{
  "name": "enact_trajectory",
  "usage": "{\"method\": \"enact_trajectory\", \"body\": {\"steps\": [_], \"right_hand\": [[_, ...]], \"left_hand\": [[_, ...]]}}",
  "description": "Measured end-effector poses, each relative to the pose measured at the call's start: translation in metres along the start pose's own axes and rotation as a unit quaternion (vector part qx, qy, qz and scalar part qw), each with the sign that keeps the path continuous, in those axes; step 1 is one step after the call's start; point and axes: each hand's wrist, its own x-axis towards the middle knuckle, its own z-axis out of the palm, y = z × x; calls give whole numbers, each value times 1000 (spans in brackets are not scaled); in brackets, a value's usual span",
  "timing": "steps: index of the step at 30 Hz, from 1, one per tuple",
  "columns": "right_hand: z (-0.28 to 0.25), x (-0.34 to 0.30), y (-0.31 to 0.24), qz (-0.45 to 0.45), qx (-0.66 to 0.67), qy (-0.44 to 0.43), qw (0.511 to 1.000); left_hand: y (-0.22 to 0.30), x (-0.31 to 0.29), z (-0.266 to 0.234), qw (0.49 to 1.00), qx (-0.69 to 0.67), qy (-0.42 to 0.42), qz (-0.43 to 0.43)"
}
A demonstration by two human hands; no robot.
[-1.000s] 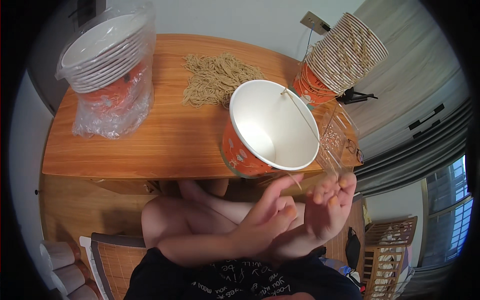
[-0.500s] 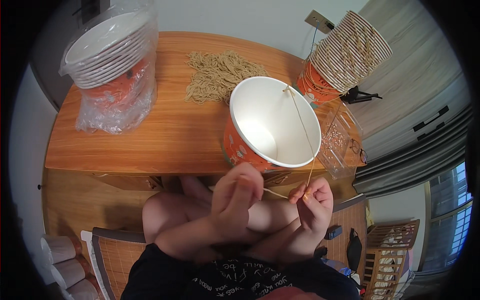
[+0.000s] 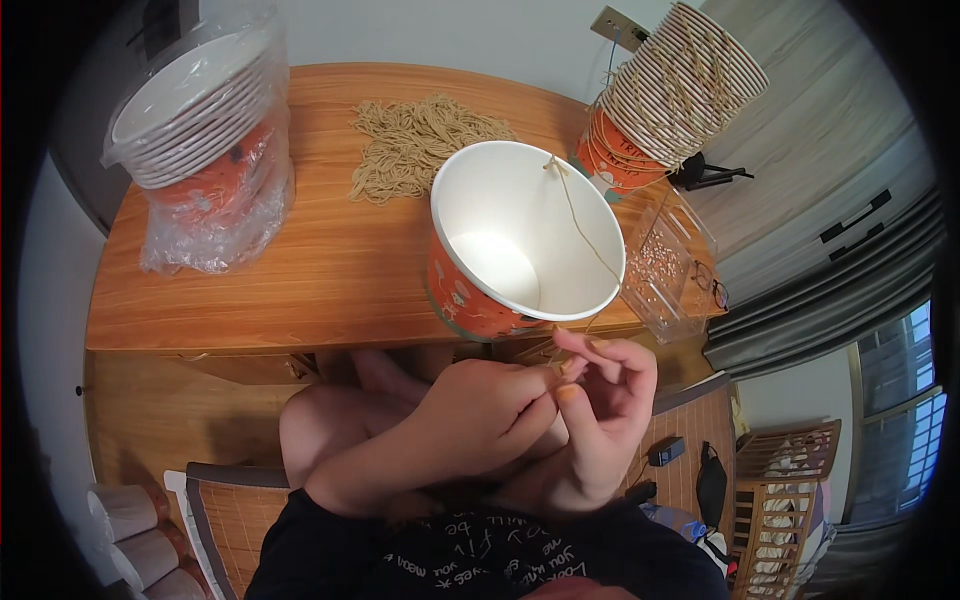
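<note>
two hands (image 3: 485, 415) together, apparently pinching one cord (image 3: 577, 224) strung from one orange bucket (image 3: 462, 288)

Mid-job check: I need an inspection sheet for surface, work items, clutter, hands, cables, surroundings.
Surface: wooden table, partly covered.
Work items: paper bucket, beige cord attached at far rim; cord pile; bagged bucket stack left, cord-draped bucket stack right.
Clutter: clear plastic box holding small pieces; eyeglasses.
Hands: left hand and right hand close together by the bucket's near rim; grip unclear.
Cables: thin blue cable below wall outlet.
Surroundings: gray curtain.
</note>
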Motion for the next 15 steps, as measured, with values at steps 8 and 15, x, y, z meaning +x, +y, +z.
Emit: {"method": "enact_trajectory", "body": {"steps": [8, 15], "right_hand": [[-10, 2, 6, -40, 10, 3, 999], [-12, 12, 8, -145, -91, -35, 985]], "left_hand": [[4, 4, -15, 997, -24, -53, 60], [6, 1, -12, 995, 28, 48, 79]]}}
